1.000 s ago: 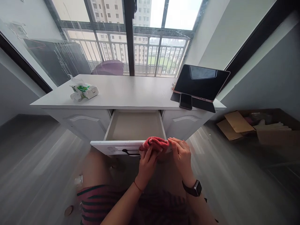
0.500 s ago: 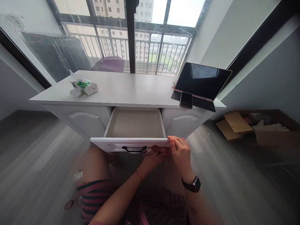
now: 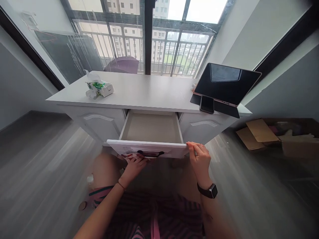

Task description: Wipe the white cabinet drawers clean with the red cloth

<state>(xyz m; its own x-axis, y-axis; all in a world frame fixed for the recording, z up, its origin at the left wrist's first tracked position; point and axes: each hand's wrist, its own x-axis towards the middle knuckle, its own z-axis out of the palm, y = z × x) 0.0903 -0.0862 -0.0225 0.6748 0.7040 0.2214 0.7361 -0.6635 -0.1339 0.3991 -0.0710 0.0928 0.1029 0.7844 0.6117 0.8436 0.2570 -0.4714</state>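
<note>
A drawer [image 3: 152, 127] is pulled out from the middle of the white cabinet [image 3: 139, 94]; its inside shows bare. My left hand [image 3: 136, 166] presses a crumpled white-and-reddish cloth [image 3: 128, 156] against the lower left of the drawer front [image 3: 174, 151], left of the dark handle [image 3: 151, 154]. Whether it is fabric or paper I cannot tell. With fingers hooked over the drawer front's top right corner, my right hand [image 3: 199, 157] grips it. A dark watch sits on that wrist.
A tissue pack [image 3: 101, 89] lies on the cabinet top at left. At right stand a tablet [image 3: 226, 84] and a phone [image 3: 206, 104]. An opened cardboard box [image 3: 296, 144] is on the floor at right, and a small round lid-like thing [image 3: 82, 205] near my leg.
My left hand has slid the cloth leftward along the drawer front, from right of the handle to left of it. My right hand keeps its hold on the corner. The view has shifted slightly.
</note>
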